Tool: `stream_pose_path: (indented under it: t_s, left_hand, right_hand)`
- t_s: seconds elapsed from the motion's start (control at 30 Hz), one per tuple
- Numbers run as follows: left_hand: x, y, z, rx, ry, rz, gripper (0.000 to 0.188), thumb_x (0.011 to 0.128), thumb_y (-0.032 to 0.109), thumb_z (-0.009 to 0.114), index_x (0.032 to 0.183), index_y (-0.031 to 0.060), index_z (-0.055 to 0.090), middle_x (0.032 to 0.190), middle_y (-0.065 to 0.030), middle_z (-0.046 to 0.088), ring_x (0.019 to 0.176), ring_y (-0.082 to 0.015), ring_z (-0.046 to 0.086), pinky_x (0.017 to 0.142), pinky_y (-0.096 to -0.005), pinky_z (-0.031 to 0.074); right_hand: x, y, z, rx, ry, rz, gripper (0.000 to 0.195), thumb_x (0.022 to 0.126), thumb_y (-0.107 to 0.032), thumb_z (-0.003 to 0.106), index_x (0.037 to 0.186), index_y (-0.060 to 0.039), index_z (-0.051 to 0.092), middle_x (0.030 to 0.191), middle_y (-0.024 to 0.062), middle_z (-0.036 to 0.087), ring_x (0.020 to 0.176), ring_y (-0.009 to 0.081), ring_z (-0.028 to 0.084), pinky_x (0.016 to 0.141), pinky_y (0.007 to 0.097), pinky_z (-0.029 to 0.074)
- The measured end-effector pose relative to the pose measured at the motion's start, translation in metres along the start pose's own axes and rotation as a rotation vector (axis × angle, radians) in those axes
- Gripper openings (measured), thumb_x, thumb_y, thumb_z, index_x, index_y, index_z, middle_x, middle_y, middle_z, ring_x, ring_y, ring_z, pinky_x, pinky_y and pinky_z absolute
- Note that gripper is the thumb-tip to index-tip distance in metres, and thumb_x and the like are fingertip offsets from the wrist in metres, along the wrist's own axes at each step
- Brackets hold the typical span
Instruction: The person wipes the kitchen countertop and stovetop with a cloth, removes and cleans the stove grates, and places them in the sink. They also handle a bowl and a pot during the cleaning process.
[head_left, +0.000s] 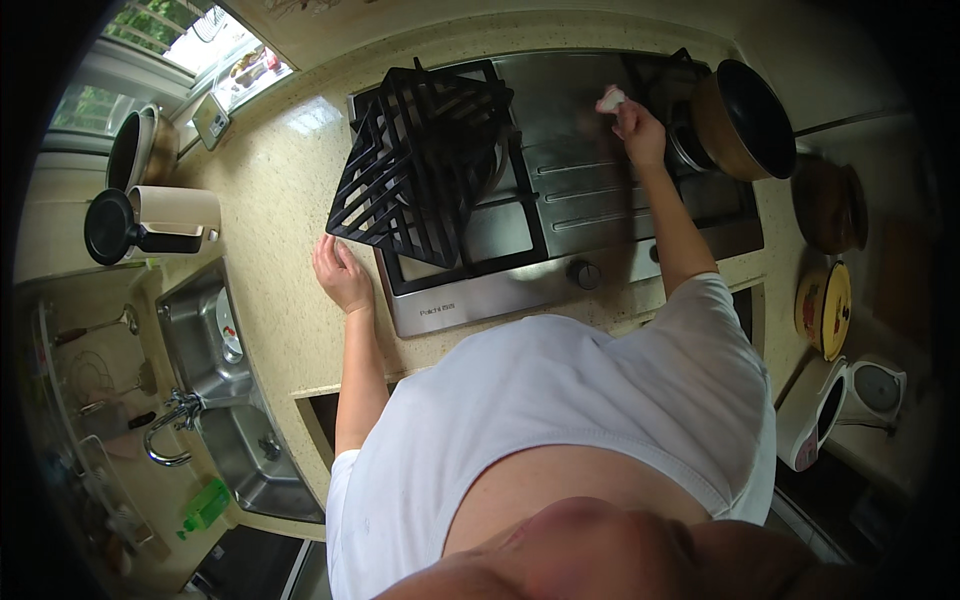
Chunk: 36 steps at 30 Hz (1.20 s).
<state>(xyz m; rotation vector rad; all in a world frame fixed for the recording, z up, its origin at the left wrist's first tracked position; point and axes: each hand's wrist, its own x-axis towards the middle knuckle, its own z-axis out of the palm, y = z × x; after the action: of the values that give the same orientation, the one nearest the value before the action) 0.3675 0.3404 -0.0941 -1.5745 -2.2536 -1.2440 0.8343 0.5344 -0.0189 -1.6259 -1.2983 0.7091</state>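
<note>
A crumpled pinkish-white cloth (612, 100) is pinched in the fingers of my right hand (641, 135), above the steel middle of the gas stove (574, 161). My left hand (343, 276) rests beside the stove's left edge on the counter, fingers near the lower corner of a black slatted rack (397, 180); I cannot tell whether they touch it. That rack lies tilted over the left burner and its black pan support (536, 225). A deep pan (739, 120) with a dark inside leans at the right burner. A control knob (583, 274) shows on the front strip.
To the left are a double steel sink (244, 427) with a faucet (166, 439), an electric kettle (176, 217), pans (142, 146) and a phone (211, 121). On the right stand a brown pot (825, 202), a yellow-lidded pot (834, 309) and a white appliance (810, 412).
</note>
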Motion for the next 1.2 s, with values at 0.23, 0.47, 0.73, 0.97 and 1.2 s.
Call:
stream_pose_path:
  t_s: [0.23, 0.47, 0.73, 0.97, 1.2]
  left_hand:
    - [-0.001, 0.002, -0.002, -0.052, -0.035, -0.08, 0.023, 0.091, 0.015, 0.053, 0.106, -0.0011, 0.061, 0.118, -0.0178, 0.059, 0.114, -0.0343, 0.052, 0.1, -0.0417, 0.039]
    - [0.0, 0.004, -0.004, -0.053, -0.095, -0.083, 0.022, 0.089, 0.012, 0.053, 0.102, -0.0023, 0.063, 0.119, -0.0176, 0.058, 0.115, -0.0335, 0.051, 0.1, -0.0417, 0.039]
    - [0.0, 0.003, -0.002, -0.039, -0.093, -0.036, 0.022, 0.088, 0.011, 0.053, 0.103, -0.0036, 0.06, 0.118, -0.0186, 0.057, 0.113, -0.0355, 0.05, 0.099, -0.0427, 0.038]
    - [-0.002, 0.004, -0.005, -0.024, -0.166, -0.089, 0.023, 0.087, 0.007, 0.052, 0.108, -0.0003, 0.06, 0.119, -0.0176, 0.056, 0.114, -0.0352, 0.049, 0.1, -0.0428, 0.036]
    - [0.003, 0.011, -0.007, 0.026, -0.126, -0.048, 0.019, 0.088, 0.008, 0.053, 0.103, 0.0015, 0.062, 0.111, -0.0159, 0.059, 0.11, -0.0348, 0.051, 0.1, -0.0433, 0.036]
  right_hand:
    - [-0.003, -0.005, -0.037, -0.513, 0.209, -0.247, 0.037, 0.088, -0.022, 0.058, 0.113, 0.0049, 0.057, 0.103, 0.0215, 0.063, 0.092, 0.0358, 0.061, 0.08, 0.041, 0.05]
    - [-0.025, -0.004, -0.012, -0.665, 0.159, -0.529, 0.031, 0.08, -0.015, 0.065, 0.104, 0.003, 0.059, 0.103, 0.0228, 0.061, 0.094, 0.0386, 0.06, 0.083, 0.0436, 0.049]
    - [0.018, 0.032, 0.008, -1.335, -0.118, -0.388, 0.044, 0.082, -0.026, 0.061, 0.115, 0.002, 0.056, 0.11, 0.023, 0.059, 0.098, 0.0396, 0.06, 0.082, 0.0456, 0.048]
    - [0.051, 0.028, 0.053, -1.598, 0.137, -0.326, 0.055, 0.08, -0.027, 0.059, 0.108, 0.0197, 0.051, 0.099, 0.0309, 0.059, 0.097, 0.0417, 0.06, 0.077, 0.0478, 0.046]
    - [0.109, 0.016, 0.067, -1.448, 0.086, -0.638, 0.044, 0.084, -0.029, 0.058, 0.098, 0.013, 0.057, 0.097, 0.0235, 0.056, 0.085, 0.0372, 0.058, 0.073, 0.0463, 0.048]
